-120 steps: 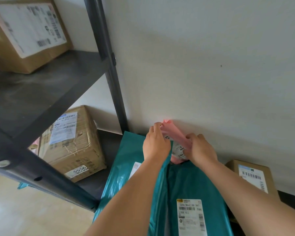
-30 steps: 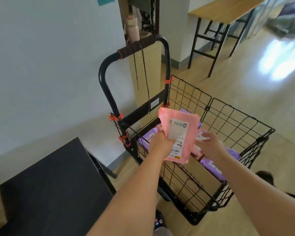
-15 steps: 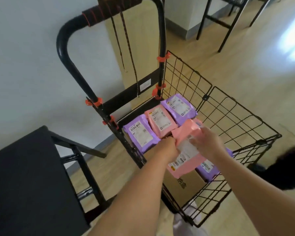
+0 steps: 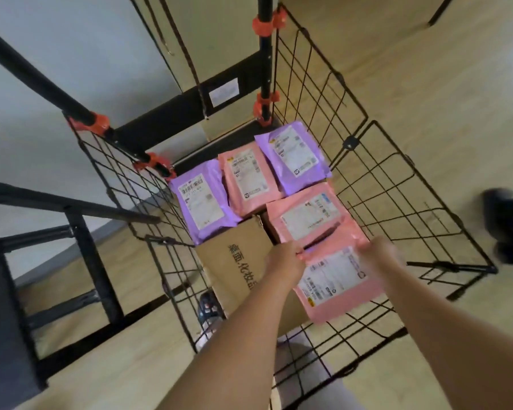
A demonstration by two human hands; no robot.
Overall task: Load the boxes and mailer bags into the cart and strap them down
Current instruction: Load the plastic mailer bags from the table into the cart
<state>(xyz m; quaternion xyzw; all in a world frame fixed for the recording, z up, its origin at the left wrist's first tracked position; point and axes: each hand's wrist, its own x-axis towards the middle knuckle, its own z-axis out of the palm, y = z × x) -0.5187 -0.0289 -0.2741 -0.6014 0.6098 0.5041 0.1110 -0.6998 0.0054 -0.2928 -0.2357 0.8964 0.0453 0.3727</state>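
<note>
Head view is showing both hands pinching the far edge of the pink mailer bag (image 4: 335, 282), the left hand (image 4: 282, 261) at one corner and the right hand (image 4: 379, 253) at the other, so it is spreading flat, label up. It is lying over the near right part of the cart (image 4: 397, 184), above the cardboard box (image 4: 234, 255) and overlapping the second pink mailer (image 4: 308, 214). This placing is probably keeping the load level for strapping, in line with the far row of mailers (image 4: 249, 179).
</note>
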